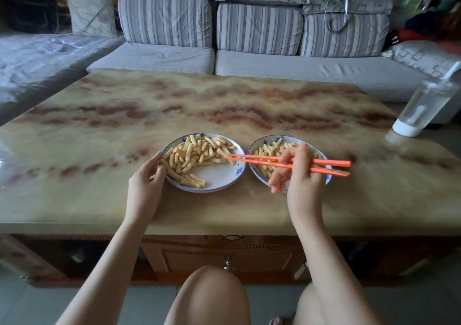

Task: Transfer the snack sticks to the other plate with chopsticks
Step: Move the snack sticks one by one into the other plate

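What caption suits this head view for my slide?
Right hand reaches orange chopsticks into the left plate of snack sticks; left hand holds its rim; right plate sits alongside.

Striped grey sofa — marbled table

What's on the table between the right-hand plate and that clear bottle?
Nothing, in the head view: just bare marbled table between the right plate and the bottle. Only the chopsticks poke their back ends past the plate's rim toward it.
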### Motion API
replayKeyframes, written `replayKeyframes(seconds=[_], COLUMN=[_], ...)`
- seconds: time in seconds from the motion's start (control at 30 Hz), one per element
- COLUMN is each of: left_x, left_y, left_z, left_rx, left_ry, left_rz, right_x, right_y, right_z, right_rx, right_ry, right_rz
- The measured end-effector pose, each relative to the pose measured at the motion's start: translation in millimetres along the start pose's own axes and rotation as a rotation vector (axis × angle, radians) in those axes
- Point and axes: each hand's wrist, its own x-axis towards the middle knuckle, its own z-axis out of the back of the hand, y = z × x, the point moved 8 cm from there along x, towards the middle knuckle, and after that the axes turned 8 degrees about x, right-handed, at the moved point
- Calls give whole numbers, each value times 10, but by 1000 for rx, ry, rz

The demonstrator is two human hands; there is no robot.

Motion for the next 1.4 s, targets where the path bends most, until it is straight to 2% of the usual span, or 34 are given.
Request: replayKeyframes(seconds=[0.27, 0.5, 0.6, 0.83, 1.0, 1.2, 1.4], left_x=[2, 7, 5, 1, 10, 9, 5], left_y=[2, 11, 14, 8, 14, 9, 13], left_z=[0, -4, -7, -6, -5, -3, -2], left_rx=[4, 5, 3, 0, 0, 0, -6], left_ry=[-2, 2, 2, -6, -11, -13, -11], left_rz=[-4, -11, -8, -7, -8, -11, -6], right_x=[147, 129, 95, -6, -104, -150, -108], right_y=[189, 239, 265, 66, -65, -133, -102], right_z=[525, 598, 495, -46, -296, -370, -251], right_rx=[3, -60, -6, 0, -9, -35, -23], right_ry=[-291, -327, -256, 131, 284, 307, 187], right_rz=[110, 165, 166, -22, -84, -123, -69])
